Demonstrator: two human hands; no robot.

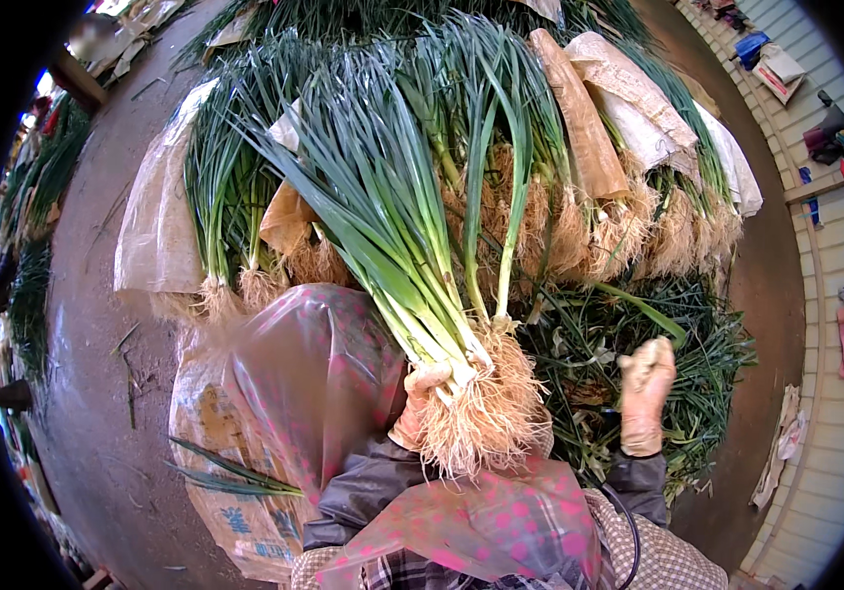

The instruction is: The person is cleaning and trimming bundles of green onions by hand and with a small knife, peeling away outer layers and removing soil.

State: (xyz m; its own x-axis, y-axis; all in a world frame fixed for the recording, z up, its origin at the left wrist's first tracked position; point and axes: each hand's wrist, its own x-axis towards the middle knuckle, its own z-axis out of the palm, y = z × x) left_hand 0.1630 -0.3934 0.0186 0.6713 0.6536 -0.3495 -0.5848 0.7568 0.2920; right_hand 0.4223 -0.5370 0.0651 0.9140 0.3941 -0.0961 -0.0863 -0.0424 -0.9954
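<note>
My left hand (410, 408), in a pale glove, is closed around the white stems of a bunch of leeks (412, 265). Their long green leaves fan away from me, and a thick tangle of pale roots (481, 418) hangs toward my lap. To the right my gloved right hand (646, 379) is raised with its fingers curled. Just beyond those fingers lies a single green leaf (650, 313); I cannot tell whether they hold it. Under and around this hand spreads a heap of loose dark green leaves (697, 393).
Ahead stand several bundles of leeks (230, 177), roots toward me, partly covered by woven sacks (628, 98). A pink-spotted plastic sheet (481, 516) covers my lap. At left, a printed sack (235, 492) lies on the brown floor (97, 324). A pale ribbed wall (825, 393) runs along the right.
</note>
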